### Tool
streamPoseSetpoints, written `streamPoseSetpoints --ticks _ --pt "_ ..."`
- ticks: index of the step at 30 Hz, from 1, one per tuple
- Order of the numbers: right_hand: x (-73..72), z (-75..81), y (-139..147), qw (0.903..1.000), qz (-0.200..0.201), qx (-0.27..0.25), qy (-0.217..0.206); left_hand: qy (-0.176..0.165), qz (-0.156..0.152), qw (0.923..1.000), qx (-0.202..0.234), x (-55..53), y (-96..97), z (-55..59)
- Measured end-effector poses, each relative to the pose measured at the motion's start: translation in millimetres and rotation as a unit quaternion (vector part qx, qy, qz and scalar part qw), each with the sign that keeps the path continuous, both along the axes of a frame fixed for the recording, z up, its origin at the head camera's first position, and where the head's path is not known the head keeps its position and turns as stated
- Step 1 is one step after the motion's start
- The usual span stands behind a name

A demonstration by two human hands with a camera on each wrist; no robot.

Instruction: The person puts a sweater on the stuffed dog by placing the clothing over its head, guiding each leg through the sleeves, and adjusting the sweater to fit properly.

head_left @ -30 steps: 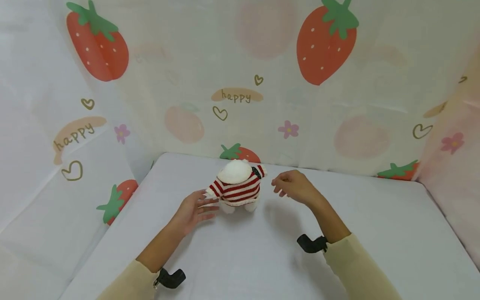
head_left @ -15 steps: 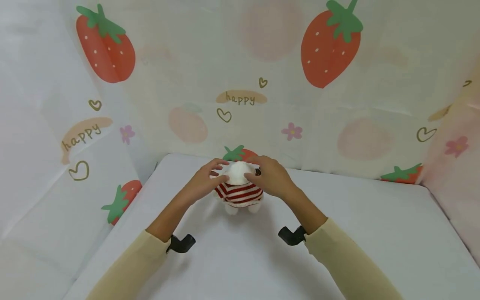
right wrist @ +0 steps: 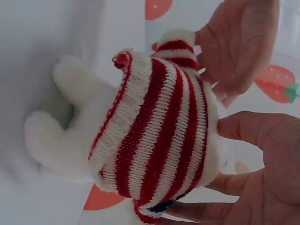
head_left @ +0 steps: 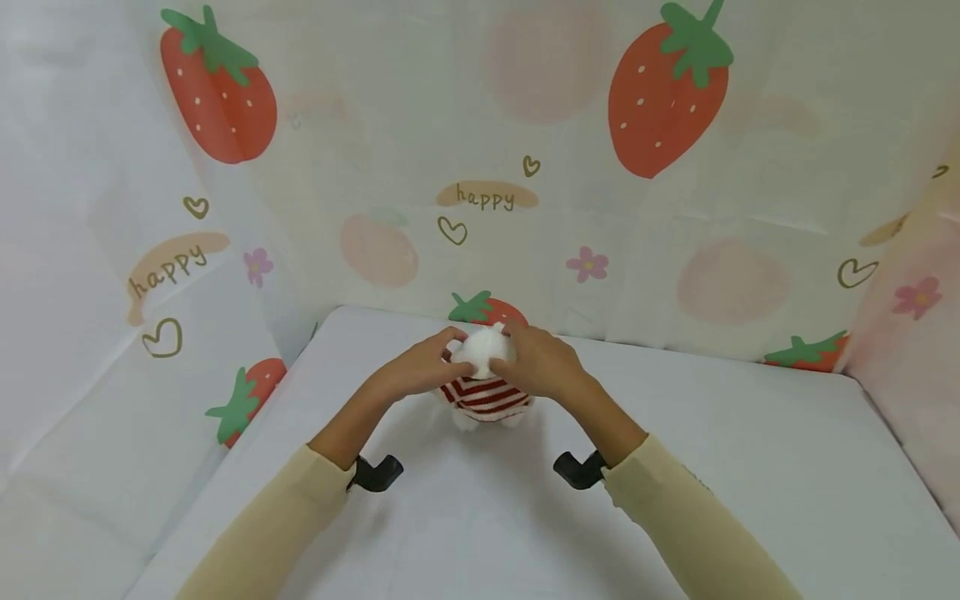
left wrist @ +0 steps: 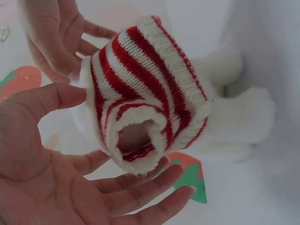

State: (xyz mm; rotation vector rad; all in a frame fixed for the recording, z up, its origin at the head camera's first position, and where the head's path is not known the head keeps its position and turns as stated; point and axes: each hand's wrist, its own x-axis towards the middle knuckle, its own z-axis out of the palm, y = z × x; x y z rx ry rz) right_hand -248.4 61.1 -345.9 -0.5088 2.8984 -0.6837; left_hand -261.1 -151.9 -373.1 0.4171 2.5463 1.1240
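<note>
A white plush toy (head_left: 480,348) stands on the table with its back to me, wearing a red-and-white striped knitted sweater (head_left: 491,400). My left hand (head_left: 420,365) has its thumb and index finger at the left side of the sweater's collar, its other fingers spread behind. On the right, my right hand (head_left: 547,360) holds the collar likewise between thumb and index finger. The left wrist view shows a hollow sleeve opening (left wrist: 136,140) below the thumb. Two white legs (right wrist: 51,145) stick out under the hem in the right wrist view. The toy's front is hidden.
A white-covered table (head_left: 480,517) spreads around the toy. Close behind it rises a cloth backdrop (head_left: 645,225) printed with strawberries, hearts and flowers, continuing along both sides. Black camera mounts sit on the left wrist (head_left: 378,473) and right wrist (head_left: 579,471).
Both hands have come in from beside the toy to the top of it, thumbs near and fingers behind. Over the last half second they settled onto the collar; the toy stays in place.
</note>
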Motion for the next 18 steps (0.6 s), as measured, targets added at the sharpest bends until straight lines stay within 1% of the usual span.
streamPoseSetpoints --ticks 3,5,8,10,12,15,18 --pt "-0.9 -0.8 1.0 0.9997 0.001 0.015 -0.017 -0.031 -0.006 0.9992 -0.024 1.2 3.1 3.8" --pt "-1.3 -2.2 1.4 0.9994 0.003 0.017 -0.029 -0.055 -0.008 0.9976 -0.041 2.7 4.1 3.9" --pt "-2.7 -6.6 3.0 0.9991 0.006 0.015 -0.04 -0.085 -0.007 0.9956 -0.037 5.2 5.5 0.4" --pt "-3.8 -10.0 4.8 0.999 0.007 0.002 -0.044 -0.099 -0.001 0.995 -0.013 6.3 6.9 -3.4" --pt "-4.6 -13.3 7.1 0.9988 0.005 -0.021 -0.044 -0.106 0.008 0.9941 0.022 6.8 9.2 -8.2" --pt "-4.5 -16.1 9.9 0.9969 -0.009 -0.068 -0.039 -0.102 0.026 0.9922 0.066 7.7 13.1 -15.3" --pt "-3.8 -17.9 10.4 0.9939 -0.027 -0.103 -0.027 -0.093 0.048 0.99 0.094 9.2 16.5 -20.7"
